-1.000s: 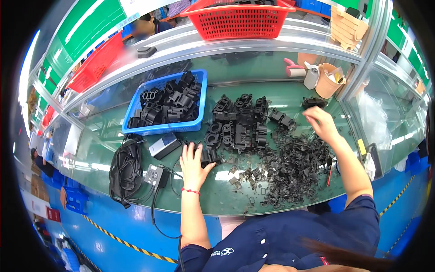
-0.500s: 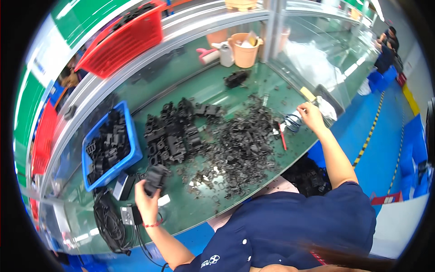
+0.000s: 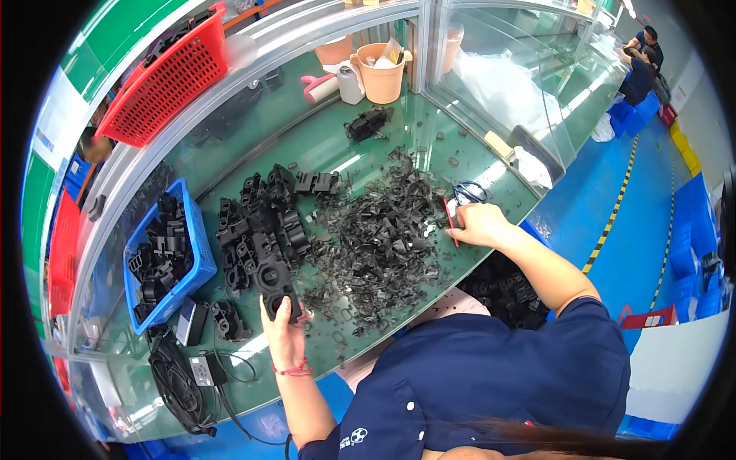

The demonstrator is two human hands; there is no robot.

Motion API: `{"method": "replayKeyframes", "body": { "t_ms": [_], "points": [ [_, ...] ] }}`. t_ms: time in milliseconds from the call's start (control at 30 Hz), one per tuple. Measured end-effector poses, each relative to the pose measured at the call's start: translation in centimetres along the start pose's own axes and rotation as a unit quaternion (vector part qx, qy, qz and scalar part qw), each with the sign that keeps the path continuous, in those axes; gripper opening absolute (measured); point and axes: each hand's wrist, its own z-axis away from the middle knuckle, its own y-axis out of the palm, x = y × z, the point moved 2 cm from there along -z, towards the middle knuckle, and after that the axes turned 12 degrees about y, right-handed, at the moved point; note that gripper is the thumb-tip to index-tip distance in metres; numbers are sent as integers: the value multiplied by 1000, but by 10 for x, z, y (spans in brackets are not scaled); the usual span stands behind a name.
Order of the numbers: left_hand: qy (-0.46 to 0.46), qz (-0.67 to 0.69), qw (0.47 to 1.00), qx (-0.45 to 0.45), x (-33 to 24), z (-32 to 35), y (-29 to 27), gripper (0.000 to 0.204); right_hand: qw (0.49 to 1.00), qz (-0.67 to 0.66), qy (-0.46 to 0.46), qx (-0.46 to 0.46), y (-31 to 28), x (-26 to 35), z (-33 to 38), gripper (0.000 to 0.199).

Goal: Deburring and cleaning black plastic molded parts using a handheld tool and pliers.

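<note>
Your left hand (image 3: 285, 337) clasps a part (image 3: 280, 285), scraps (image 3: 387, 245) at its two o'clock, your right hand (image 3: 484, 225) half-curled at a stick (image 3: 448, 214), hold unclear.

- peach bucket (image 3: 381, 83) holding oddments, at the back of the green tabletop (image 3: 469, 162)
- pale bottle (image 3: 350, 87) just left of the bucket
- pink-handled roller (image 3: 323, 90) beside the bottle
- coiled black cables (image 3: 173, 377)
- striped tape (image 3: 616, 203) on the blue floor (image 3: 586, 211)

Saw only part of the black housing (image 3: 277, 291) past the left fingers (image 3: 283, 313), could not judge contact of the right fingers (image 3: 464, 233) with the red stick (image 3: 448, 211), nor tell the smallest black scraps (image 3: 383, 249) apart.
</note>
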Motion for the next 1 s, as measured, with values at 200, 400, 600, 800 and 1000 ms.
{"method": "replayKeyframes", "body": {
  "t_ms": [200,400,600,800,1000],
  "points": [
    [-53,113,991,52,26,16,21,45,997,-55,45,18,26,-29,-21,22],
    [-32,114,991,54,33,23,48,47,993,-100,58,14,6,-22,-6,23],
    [80,-211,971,83,30,27,48,45,996,-87,28,-2,14,-11,-10,22],
    [312,-457,825,111,23,25,47,56,971,-229,53,42,2,-23,-21,15],
    [348,-544,751,136,22,28,46,55,865,-501,5,27,-31,-1,-24,17]
  ]
}}
